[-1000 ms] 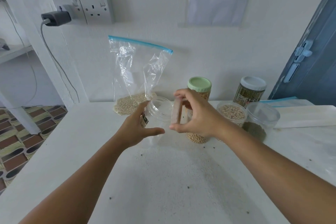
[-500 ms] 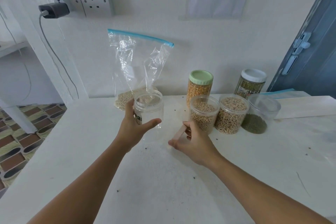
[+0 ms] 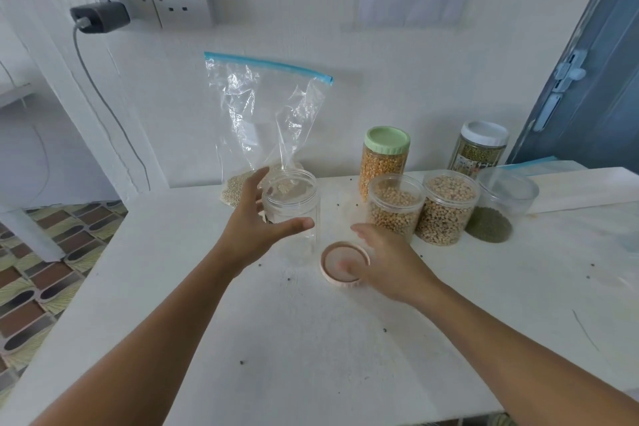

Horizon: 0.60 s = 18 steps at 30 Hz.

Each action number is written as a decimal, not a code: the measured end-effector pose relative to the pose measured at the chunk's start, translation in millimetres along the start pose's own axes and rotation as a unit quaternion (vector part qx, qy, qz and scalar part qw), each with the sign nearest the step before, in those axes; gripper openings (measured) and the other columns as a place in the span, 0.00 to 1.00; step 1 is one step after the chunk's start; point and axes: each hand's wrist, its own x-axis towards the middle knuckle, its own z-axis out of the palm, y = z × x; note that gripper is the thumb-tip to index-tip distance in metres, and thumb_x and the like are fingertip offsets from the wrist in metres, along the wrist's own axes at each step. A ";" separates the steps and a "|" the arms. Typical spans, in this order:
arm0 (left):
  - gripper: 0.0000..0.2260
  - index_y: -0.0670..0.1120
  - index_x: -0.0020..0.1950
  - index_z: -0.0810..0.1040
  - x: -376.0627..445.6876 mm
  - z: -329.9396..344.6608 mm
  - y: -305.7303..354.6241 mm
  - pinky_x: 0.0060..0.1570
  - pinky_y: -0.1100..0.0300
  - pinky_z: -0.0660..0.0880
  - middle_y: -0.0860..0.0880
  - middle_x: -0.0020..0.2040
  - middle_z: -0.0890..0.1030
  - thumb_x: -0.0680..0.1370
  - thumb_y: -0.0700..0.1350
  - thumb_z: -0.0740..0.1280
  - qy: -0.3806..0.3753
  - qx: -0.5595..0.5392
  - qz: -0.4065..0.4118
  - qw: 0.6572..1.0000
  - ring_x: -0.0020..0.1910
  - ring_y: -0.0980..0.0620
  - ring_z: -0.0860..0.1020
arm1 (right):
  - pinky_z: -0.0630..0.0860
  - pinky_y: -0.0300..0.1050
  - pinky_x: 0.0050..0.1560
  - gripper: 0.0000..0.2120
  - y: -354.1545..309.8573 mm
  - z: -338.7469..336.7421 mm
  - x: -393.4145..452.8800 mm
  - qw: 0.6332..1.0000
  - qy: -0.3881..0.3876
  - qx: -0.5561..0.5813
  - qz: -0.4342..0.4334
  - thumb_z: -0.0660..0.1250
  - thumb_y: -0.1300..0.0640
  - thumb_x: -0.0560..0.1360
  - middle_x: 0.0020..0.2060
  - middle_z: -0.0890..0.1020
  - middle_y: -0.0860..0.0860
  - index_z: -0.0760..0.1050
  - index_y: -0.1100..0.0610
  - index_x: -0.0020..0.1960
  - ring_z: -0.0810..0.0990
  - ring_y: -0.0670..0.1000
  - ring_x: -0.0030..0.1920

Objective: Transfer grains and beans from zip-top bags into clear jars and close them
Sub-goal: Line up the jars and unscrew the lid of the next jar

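Seemingly empty clear jar [image 3: 290, 207], lid [image 3: 342, 264] off.

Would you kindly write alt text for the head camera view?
A person's left hand grips an empty clear jar on a white table, while the right hand rests by a pink lid lying upside down. Behind stand a zip-top bag of grain and five jars.
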 end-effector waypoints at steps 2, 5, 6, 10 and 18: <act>0.49 0.62 0.77 0.61 5.7 -3.1 9.3 0.52 0.66 0.80 0.53 0.73 0.72 0.63 0.57 0.85 -0.022 0.016 0.004 1.000 0.71 0.51 0.73 | 0.74 0.53 0.69 0.36 -18.0 -8.9 8.4 0.996 0.034 0.075 -0.013 0.74 0.36 0.74 0.70 0.76 0.45 0.67 0.46 0.77 0.74 0.46 0.69; 0.46 0.58 0.77 0.65 11.0 -3.0 14.7 0.43 0.69 0.79 0.57 0.68 0.76 0.64 0.55 0.85 -0.041 0.043 0.007 0.998 0.68 0.54 0.75 | 0.75 0.51 0.69 0.33 -45.4 -22.0 26.4 0.991 0.027 0.131 -0.016 0.73 0.37 0.76 0.68 0.77 0.43 0.69 0.45 0.77 0.76 0.43 0.66; 0.44 0.58 0.75 0.67 11.7 -3.0 14.5 0.44 0.66 0.81 0.58 0.67 0.77 0.64 0.55 0.85 -0.045 0.045 0.007 0.998 0.68 0.56 0.76 | 0.74 0.51 0.70 0.32 -52.3 -24.9 32.4 0.990 0.015 0.141 -0.017 0.72 0.37 0.76 0.69 0.77 0.42 0.69 0.44 0.77 0.76 0.43 0.67; 0.40 0.61 0.72 0.71 16.0 -4.4 14.2 0.53 0.56 0.83 0.60 0.65 0.78 0.64 0.54 0.86 -0.050 0.043 -0.003 0.998 0.65 0.60 0.77 | 0.75 0.51 0.70 0.27 -60.2 -29.5 48.6 0.982 -0.032 0.181 -0.035 0.72 0.39 0.77 0.67 0.79 0.39 0.72 0.39 0.74 0.79 0.39 0.63; 0.44 0.61 0.74 0.69 17.3 6.5 21.4 0.56 0.59 0.82 0.58 0.67 0.78 0.63 0.55 0.87 -0.063 0.047 -0.042 0.996 0.67 0.57 0.77 | 0.78 0.50 0.67 0.26 -42.7 -44.9 56.5 0.980 -0.047 0.187 -0.053 0.75 0.40 0.74 0.62 0.81 0.39 0.75 0.40 0.71 0.81 0.39 0.59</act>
